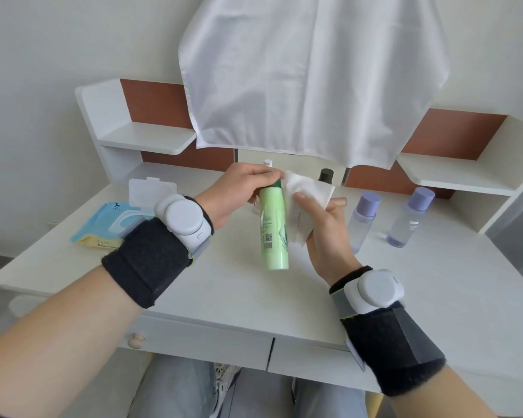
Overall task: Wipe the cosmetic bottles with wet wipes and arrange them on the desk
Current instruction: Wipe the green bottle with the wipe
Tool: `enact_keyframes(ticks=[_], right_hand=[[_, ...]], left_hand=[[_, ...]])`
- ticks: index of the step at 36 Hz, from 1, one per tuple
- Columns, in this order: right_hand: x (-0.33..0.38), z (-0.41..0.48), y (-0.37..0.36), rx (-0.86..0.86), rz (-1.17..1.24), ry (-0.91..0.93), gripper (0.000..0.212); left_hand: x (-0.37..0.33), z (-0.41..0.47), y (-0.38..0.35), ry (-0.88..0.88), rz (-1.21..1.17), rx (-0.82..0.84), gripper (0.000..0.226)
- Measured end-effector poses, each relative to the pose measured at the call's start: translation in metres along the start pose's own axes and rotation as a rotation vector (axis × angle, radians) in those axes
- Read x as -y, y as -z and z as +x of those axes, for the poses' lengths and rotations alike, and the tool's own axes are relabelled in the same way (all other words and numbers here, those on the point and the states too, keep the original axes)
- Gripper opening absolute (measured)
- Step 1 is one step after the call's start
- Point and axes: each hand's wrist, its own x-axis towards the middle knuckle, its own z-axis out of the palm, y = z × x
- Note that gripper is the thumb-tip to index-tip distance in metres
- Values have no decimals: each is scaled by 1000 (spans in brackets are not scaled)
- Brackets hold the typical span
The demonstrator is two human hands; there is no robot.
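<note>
The wipes pack [109, 221] lies on the left of the bench [435, 282], and on its right stand an inner bottle [363, 218] and, further right, an outer bottle [411, 218]. Above the middle, the left hand [242, 191] grips the held bottle [274, 233] by its top, with the wipe [308, 200] in the right hand [326, 233] just right of it. Behind the hands stands a rear bottle [325, 175], and a cloth [308, 79] hangs at the back between the left shelf [145, 140] and the right shelf [453, 173].
</note>
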Motion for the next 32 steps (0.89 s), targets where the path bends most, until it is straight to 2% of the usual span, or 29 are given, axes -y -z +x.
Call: enact_keyframes(ticks=[3,9,11,14,16,19,22,26,28,29,32], right_hand=[[0,0,1,-3,17,-16,19],[-3,1,-2,-48,31,-87,39],[-5,2,-3,-63,-8,-110,49],[-9,5,-2,-80,-37,-149,77],[-13,6,0,-70,-58,-155,81],[-13,5,0,-25,-159,-141,70],[-6,-1,-5,59,-199,-125,44],[1,-9,-8,145,-305,-85,47],[2,-11,-9,222,-395,-110,33],[2,-12,-8,244,-422,-120,33],[1,-12,-8,245,-423,-139,19]], left_hand=[[-1,0,-4,16,-37,25,21],[-5,3,-8,39,-108,1,20],[-6,3,-6,42,-120,-19,19],[-7,5,-4,43,-133,-58,20],[-7,6,-2,41,-139,-82,20],[-8,6,2,40,-137,-131,19],[-8,6,5,41,-125,-180,16],[-11,4,11,31,-100,-261,14],[-13,5,15,24,-77,-305,13],[-14,5,17,16,-65,-324,13],[-18,5,23,-31,-62,-353,17]])
